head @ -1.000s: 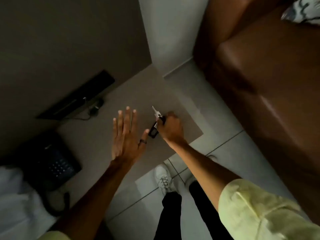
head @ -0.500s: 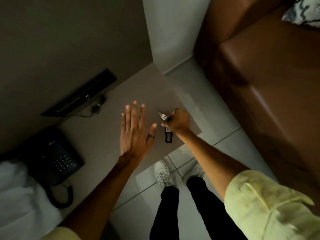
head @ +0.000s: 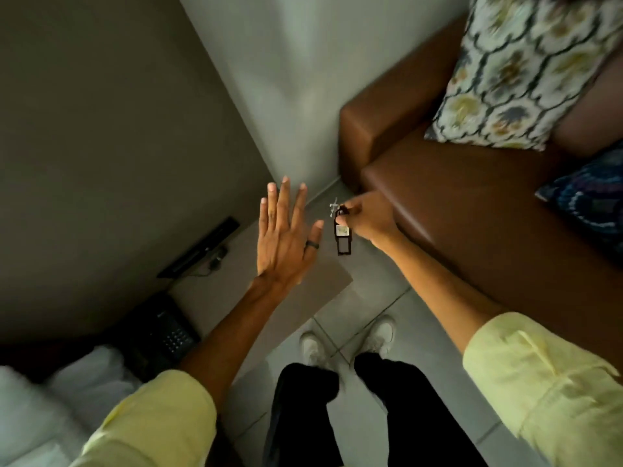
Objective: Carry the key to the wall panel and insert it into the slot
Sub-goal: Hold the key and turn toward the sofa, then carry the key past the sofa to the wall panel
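— Writing on the tag?

— Key [head: 334, 206] pinched in my right hand [head: 369, 221], held up between the worktop [head: 323, 281] and the brown sofa [head: 472, 203]. The dark tag [head: 342, 238] dangles below with a pale label, too blurred to read.

— Your other hand?

— My left hand [head: 285, 241] is empty, fingers spread, ring [head: 310, 245] on the thumb. The phone [head: 161, 332] shows only unreadable keys.

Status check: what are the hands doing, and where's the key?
Left hand open, empty. Right hand pinching key, fob dangling. No wall panel in view; path looks clear.
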A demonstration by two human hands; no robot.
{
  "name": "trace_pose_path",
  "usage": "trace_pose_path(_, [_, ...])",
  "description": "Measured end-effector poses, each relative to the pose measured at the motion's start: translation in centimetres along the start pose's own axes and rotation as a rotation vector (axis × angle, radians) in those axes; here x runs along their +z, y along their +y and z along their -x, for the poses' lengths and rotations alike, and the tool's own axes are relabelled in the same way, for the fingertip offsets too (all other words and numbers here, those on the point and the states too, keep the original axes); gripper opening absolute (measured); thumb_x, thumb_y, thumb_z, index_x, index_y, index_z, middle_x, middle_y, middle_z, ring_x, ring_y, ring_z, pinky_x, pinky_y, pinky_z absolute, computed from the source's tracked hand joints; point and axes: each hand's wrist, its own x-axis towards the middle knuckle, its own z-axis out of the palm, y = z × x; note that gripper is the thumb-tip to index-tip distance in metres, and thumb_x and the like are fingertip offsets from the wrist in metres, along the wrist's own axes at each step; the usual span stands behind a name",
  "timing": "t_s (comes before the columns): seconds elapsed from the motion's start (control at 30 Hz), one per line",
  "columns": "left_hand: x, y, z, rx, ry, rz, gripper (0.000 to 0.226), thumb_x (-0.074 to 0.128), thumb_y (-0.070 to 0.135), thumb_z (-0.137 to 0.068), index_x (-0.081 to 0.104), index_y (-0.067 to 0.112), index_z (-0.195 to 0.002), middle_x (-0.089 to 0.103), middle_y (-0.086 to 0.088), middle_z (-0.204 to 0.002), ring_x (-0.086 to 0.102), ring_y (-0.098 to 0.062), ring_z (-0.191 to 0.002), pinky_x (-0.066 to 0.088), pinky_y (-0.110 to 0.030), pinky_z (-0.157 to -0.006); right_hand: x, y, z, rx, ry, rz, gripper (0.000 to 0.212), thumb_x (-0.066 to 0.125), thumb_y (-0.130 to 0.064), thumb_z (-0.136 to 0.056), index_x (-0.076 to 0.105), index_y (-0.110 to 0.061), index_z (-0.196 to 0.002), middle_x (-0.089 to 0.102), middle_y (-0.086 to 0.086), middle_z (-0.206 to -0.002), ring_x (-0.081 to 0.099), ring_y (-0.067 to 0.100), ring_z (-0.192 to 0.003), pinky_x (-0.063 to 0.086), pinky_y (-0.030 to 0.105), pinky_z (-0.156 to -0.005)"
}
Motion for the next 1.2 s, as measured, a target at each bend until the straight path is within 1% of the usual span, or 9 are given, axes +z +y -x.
trace_pose_path(0.13, [-7.6,4.1,-3.0,0.087,0.147,-0.013,0.072,0.031,0.055,-0.111,0.016,0.019,-0.171,0.004,-0.014,-0.180,-0.023,-0.025,-0.162,-0.012,-0.040,-0.134,-9.3,-4.6,3.2,-0.182,0.156,-0.058,0.015,0.080,-0.023,-0.080,0.081,-0.019,-0.094,0.080,-0.002,-0.086,0.069,0.006,-0.079,0.051,0.027,-0.072])
trace_pose_path(0.3, [-15.3,8.3,-5.8,0.213,0.347,0.026,0.071,0.033,0.054,-0.111,0.013,0.022,-0.171,0.004,-0.012,-0.180,-0.023,-0.024,-0.163,-0.009,-0.040,-0.135,-18.8,-9.3,7.9,-0.413,0.347,-0.003,0.014,0.076,-0.017,-0.085,0.081,-0.012,-0.097,0.081,0.003,-0.093,0.064,-0.003,-0.077,0.038,0.000,-0.068])
trace_pose_path(0.57, [-25.2,15.3,-9.0,0.442,0.483,0.066,0.075,0.035,0.055,-0.110,0.006,0.022,-0.171,-0.006,-0.009,-0.178,-0.017,-0.031,-0.163,-0.014,-0.042,-0.133,-28.7,-15.4,16.1,-0.530,0.670,-0.031,0.019,0.077,-0.011,-0.084,0.080,-0.013,-0.103,0.080,0.004,-0.098,0.073,0.012,-0.090,0.056,0.026,-0.089])
trace_pose_path(0.67, [-27.7,18.4,-9.1,0.541,0.566,0.067,0.075,0.032,0.057,-0.109,0.014,0.019,-0.171,0.000,-0.011,-0.178,-0.011,-0.032,-0.164,-0.006,-0.048,-0.135,-31.8,-16.0,19.2,-0.520,0.769,-0.012,0.034,0.075,-0.011,-0.086,0.072,-0.017,-0.120,0.077,0.001,-0.096,0.066,0.002,-0.086,0.048,0.008,-0.087])
trace_pose_path(0.73, [-29.2,20.8,-8.8,0.607,0.625,0.084,0.074,0.032,0.057,-0.110,0.016,0.018,-0.171,0.002,-0.011,-0.178,-0.010,-0.031,-0.165,-0.004,-0.049,-0.136,-33.7,-15.6,21.8,-0.506,0.838,0.016,0.031,0.072,-0.012,-0.089,0.072,-0.020,-0.119,0.077,0.002,-0.099,0.068,0.007,-0.090,0.049,0.013,-0.089])
trace_pose_path(0.8, [-30.2,23.7,-7.8,0.665,0.657,0.121,0.074,0.037,0.054,-0.110,0.017,0.018,-0.170,0.004,-0.013,-0.179,-0.010,-0.031,-0.165,-0.004,-0.048,-0.136,-35.5,-14.7,24.9,-0.483,0.893,0.046,0.022,0.070,-0.014,-0.090,0.075,-0.019,-0.111,0.077,0.005,-0.103,0.070,0.016,-0.098,0.052,0.028,-0.094])
trace_pose_path(0.97, [-31.3,31.9,-3.6,0.840,0.677,0.203,0.075,0.029,0.059,-0.110,0.020,0.016,-0.170,0.007,-0.014,-0.180,-0.008,-0.033,-0.166,-0.003,-0.050,-0.136,-40.2,-11.2,34.0,-0.454,1.091,0.154,0.013,0.072,-0.017,-0.088,0.080,-0.018,-0.099,0.081,-0.002,-0.098,0.073,0.012,-0.090,0.054,0.029,-0.090])
trace_pose_path(1.13, [-30.2,40.6,2.6,0.934,0.702,0.253,0.075,0.039,0.053,-0.110,0.019,0.015,-0.171,0.007,-0.015,-0.179,-0.005,-0.034,-0.167,0.005,-0.058,-0.135,-44.5,-5.1,44.3,-0.391,1.206,0.226,0.012,0.069,-0.017,-0.088,0.079,-0.020,-0.092,0.080,-0.003,-0.092,0.070,0.014,-0.081,0.048,0.024,-0.082])
trace_pose_path(1.2, [-29.4,44.2,5.9,0.960,0.697,0.283,0.074,0.038,0.053,-0.110,0.019,0.014,-0.171,0.008,-0.016,-0.179,-0.003,-0.036,-0.167,0.007,-0.059,-0.135,-45.8,-2.3,48.4,-0.355,1.232,0.247,0.013,0.067,-0.015,-0.089,0.078,-0.020,-0.093,0.080,-0.002,-0.092,0.069,0.016,-0.081,0.050,0.029,-0.083])
